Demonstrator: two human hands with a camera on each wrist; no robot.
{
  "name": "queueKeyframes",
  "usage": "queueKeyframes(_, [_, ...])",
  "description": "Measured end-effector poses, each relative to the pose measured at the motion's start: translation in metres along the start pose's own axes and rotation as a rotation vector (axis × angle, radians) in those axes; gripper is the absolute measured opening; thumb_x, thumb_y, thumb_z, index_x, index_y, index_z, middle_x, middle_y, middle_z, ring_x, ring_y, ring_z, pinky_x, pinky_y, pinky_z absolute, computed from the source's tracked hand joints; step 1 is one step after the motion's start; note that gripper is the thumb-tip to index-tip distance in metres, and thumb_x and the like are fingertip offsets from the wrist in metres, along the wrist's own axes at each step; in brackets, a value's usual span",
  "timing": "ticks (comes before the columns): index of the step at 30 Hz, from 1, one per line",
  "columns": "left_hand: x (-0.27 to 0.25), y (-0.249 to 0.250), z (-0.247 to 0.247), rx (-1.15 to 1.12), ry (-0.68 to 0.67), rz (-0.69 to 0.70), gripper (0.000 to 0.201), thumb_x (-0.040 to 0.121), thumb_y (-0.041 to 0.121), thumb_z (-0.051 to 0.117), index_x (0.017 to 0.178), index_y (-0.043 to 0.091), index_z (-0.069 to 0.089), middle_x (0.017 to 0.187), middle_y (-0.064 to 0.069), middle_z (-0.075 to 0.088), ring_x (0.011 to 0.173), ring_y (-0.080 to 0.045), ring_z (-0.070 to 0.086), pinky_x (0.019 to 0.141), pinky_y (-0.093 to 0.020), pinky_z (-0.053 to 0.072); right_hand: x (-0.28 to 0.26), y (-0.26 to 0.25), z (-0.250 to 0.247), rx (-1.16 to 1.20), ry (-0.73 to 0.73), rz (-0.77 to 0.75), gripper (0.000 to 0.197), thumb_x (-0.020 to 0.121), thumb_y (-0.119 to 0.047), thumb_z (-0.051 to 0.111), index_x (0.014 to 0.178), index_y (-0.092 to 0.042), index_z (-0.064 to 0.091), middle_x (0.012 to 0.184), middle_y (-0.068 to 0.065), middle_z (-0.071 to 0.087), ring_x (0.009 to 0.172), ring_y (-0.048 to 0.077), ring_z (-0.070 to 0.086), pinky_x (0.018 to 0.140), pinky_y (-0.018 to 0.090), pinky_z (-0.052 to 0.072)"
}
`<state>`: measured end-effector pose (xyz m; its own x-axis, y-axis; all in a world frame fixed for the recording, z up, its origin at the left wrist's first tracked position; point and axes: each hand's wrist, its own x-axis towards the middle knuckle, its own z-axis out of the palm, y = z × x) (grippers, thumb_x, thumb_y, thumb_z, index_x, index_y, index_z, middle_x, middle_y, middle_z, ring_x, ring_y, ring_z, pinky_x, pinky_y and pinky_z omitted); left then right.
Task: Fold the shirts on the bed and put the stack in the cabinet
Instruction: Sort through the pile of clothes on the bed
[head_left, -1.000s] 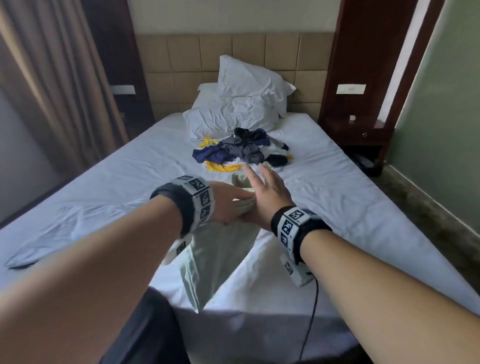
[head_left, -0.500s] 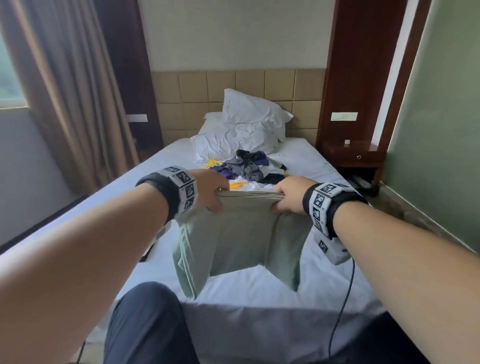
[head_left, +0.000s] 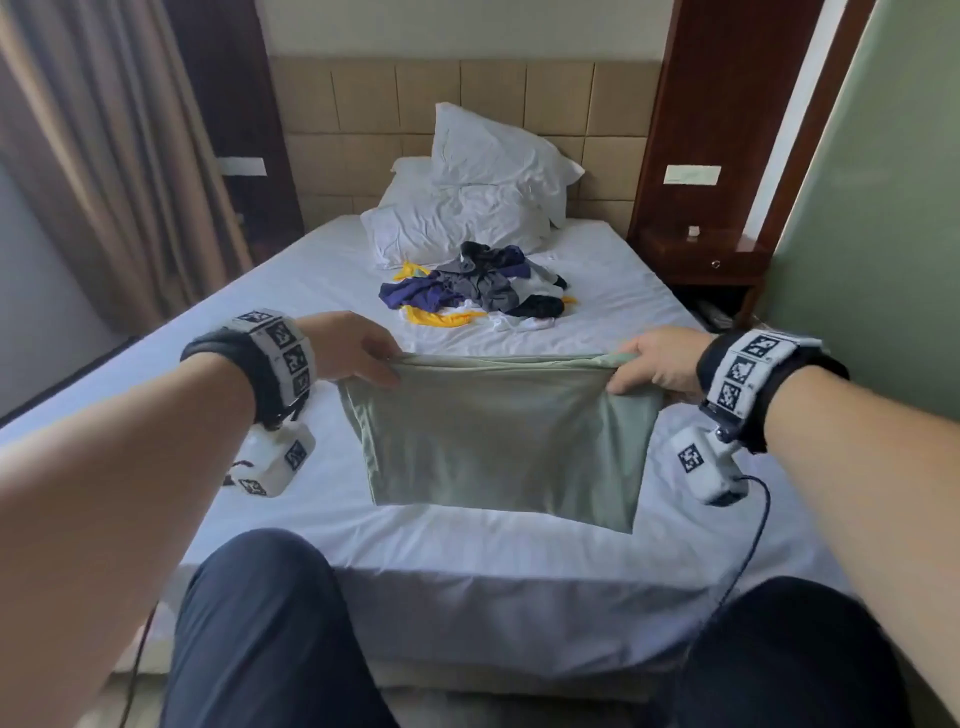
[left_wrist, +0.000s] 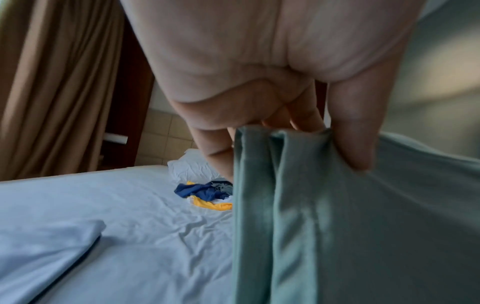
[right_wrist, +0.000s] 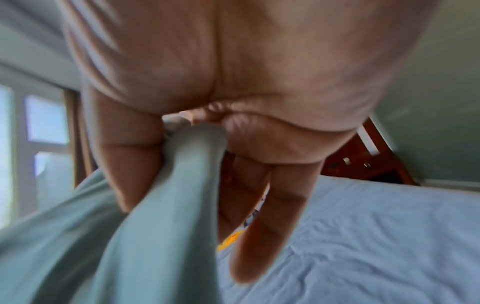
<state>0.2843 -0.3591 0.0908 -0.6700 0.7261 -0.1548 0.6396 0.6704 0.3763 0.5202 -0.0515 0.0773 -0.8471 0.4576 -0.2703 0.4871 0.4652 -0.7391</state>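
The left hand (head_left: 349, 347) and right hand (head_left: 655, 359) each pinched a top corner of the soft green cotton shirt (head_left: 501, 436), which hung above the white bed sheet (head_left: 597, 566); a messy pile of blue, grey and yellow clothes (head_left: 475, 291) lay beyond.

Two white pillows (head_left: 467, 208) lie well beyond the hands, one propped on the other against a tan tiled headboard (head_left: 363, 104); brown curtains (head_left: 104, 156) hang far off to the left of the left hand, with a dark wooden panel (head_left: 234, 104) just beside them; a dark wooden nightstand (head_left: 701, 265) stands past the right hand, under a tall wooden panel bearing a white switch plate (head_left: 692, 174); a green wall (head_left: 883, 208) rises right of the right hand; a black cable (head_left: 748, 545) trails below the right wrist.
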Motion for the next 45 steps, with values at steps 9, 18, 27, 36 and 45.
queueKeyframes(9, [0.107, -0.016, 0.056, -0.649, 0.340, -0.193, 0.037, 0.076, 0.036, 0.088, 0.108, 0.023, 0.074, 0.098, 0.001, 0.074, 0.083, -0.018, 0.067, 0.079, -0.030, 0.056, 0.082, 0.061, -0.004, 0.377, 0.409, 0.158, 0.013, 0.084, -0.013, 0.070, 0.096, -0.011, 0.067, 0.094, 0.017, 0.067, 0.085, 0.035, 0.071, 0.068, 0.040, 0.061])
queueKeyframes(18, [0.105, -0.053, 0.159, -0.723, -0.367, -0.819, 0.046, 0.090, 0.042, 0.076, 0.101, 0.000, 0.060, 0.068, -0.014, 0.064, 0.058, -0.024, 0.059, 0.061, -0.032, 0.052, 0.105, 0.165, 0.075, 0.008, 0.093, 0.618, 0.044, 0.064, -0.039, 0.082, 0.086, -0.005, 0.062, 0.071, 0.014, 0.065, 0.057, 0.026, 0.060, 0.057, 0.035, 0.054])
queueKeyframes(27, [0.073, -0.050, 0.181, -0.976, -0.336, -0.644, 0.022, 0.088, 0.012, 0.074, 0.108, 0.007, 0.069, 0.075, -0.011, 0.068, 0.064, -0.024, 0.069, 0.073, -0.041, 0.062, 0.070, 0.143, 0.087, 0.305, 0.011, 0.635, 0.035, 0.083, -0.016, 0.070, 0.109, 0.002, 0.055, 0.055, 0.013, 0.055, 0.048, 0.024, 0.054, 0.056, 0.033, 0.047])
queueKeyframes(36, [0.042, -0.066, 0.042, -1.671, 0.200, -0.378, 0.036, 0.087, 0.002, 0.063, 0.120, -0.010, 0.056, 0.120, -0.035, 0.063, 0.092, -0.051, 0.072, 0.071, -0.056, 0.061, 0.080, -0.017, 0.061, 0.762, 0.076, 0.249, 0.018, 0.092, -0.016, 0.061, 0.076, -0.014, 0.053, 0.052, 0.000, 0.039, 0.038, 0.011, 0.040, 0.038, 0.021, 0.036])
queueKeyframes(45, [-0.027, -0.199, -0.060, -1.838, 0.557, -0.475, 0.027, 0.092, 0.003, 0.060, 0.116, -0.003, 0.047, 0.115, -0.027, 0.062, 0.093, -0.048, 0.073, 0.068, -0.049, 0.063, 0.140, -0.168, 0.172, 0.858, -0.196, 0.130, 0.023, 0.090, -0.012, 0.058, 0.068, -0.018, 0.053, 0.053, -0.002, 0.040, 0.040, 0.007, 0.041, 0.039, 0.017, 0.035])
